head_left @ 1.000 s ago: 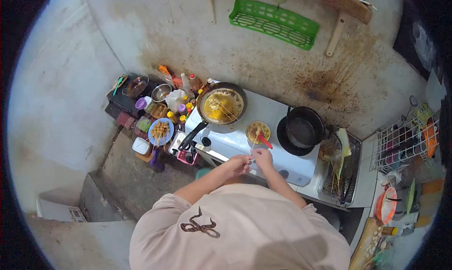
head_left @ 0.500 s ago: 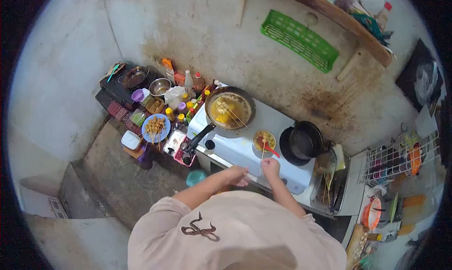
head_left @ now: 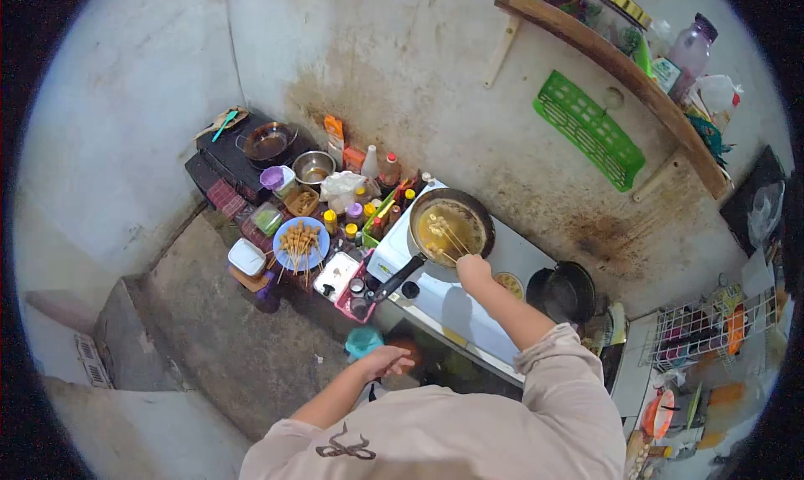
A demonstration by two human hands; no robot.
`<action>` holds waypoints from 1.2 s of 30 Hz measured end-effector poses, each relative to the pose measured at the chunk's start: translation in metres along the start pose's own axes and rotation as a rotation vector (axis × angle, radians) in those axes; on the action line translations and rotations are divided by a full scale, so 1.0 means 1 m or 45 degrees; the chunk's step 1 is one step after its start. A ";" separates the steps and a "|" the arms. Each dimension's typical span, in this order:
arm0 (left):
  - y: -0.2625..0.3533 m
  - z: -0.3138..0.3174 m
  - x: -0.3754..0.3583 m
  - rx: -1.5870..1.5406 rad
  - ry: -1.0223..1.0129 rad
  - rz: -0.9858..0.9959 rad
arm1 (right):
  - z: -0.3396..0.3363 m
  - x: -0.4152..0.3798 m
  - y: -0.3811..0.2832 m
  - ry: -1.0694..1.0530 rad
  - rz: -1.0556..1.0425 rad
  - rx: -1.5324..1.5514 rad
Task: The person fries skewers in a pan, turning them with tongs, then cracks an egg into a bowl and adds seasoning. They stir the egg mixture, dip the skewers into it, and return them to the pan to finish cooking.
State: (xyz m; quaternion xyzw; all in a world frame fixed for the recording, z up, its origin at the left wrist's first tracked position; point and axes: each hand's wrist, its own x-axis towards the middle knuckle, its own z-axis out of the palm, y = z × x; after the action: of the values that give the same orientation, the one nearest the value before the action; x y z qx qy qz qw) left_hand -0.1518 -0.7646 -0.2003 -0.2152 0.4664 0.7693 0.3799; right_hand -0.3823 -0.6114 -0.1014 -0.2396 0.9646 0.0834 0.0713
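Several skewers (head_left: 449, 235): we see them in the frying pan, food ends down in the oil, just beyond and to the left of our right hand.
Stick line: from the food, the long axes slant back toward us and rightward, so the bare ends meet our right hand (head_left: 474, 268), much the nearer of our two.
Right hand: we have it back-up over the pan's near edge, fingers curled together around at least one stick end; exactly how many, we cannot tell.
Right forearm: reaching forward and leftward over the white stove (head_left: 519, 250), sleeve at the elbow.
Frying pan (head_left: 481, 218): its bowl spreads beyond that hand; its black handle (head_left: 398, 281) points away to the hand's left.
Yellow bowl (head_left: 508, 285): just right of the same hand, partly hidden by our forearm.
Left hand (head_left: 387, 361): held nearer our body, well apart from the skewers, fingers loosely bent and apart, with nothing visible in them.
Teal basin (head_left: 363, 339): just beyond our left hand and slightly left.
Blue plate (head_left: 322, 244): farther out to that hand's left, bearing more skewered food.
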 end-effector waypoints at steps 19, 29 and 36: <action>0.007 0.028 -0.005 0.347 -0.175 0.153 | -0.016 -0.144 0.014 0.408 0.157 0.856; -0.016 0.203 0.004 0.525 -0.358 0.406 | 0.034 -0.342 0.093 0.897 0.285 0.975; -0.152 0.386 0.018 0.628 -0.777 0.059 | 0.077 -0.626 0.175 1.485 1.271 0.907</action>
State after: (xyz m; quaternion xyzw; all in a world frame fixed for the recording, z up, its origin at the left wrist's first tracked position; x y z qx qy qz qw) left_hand -0.0342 -0.3756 -0.1142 0.1317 0.5076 0.6711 0.5241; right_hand 0.0898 -0.1618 -0.0435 0.2468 0.8083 -0.3408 -0.4119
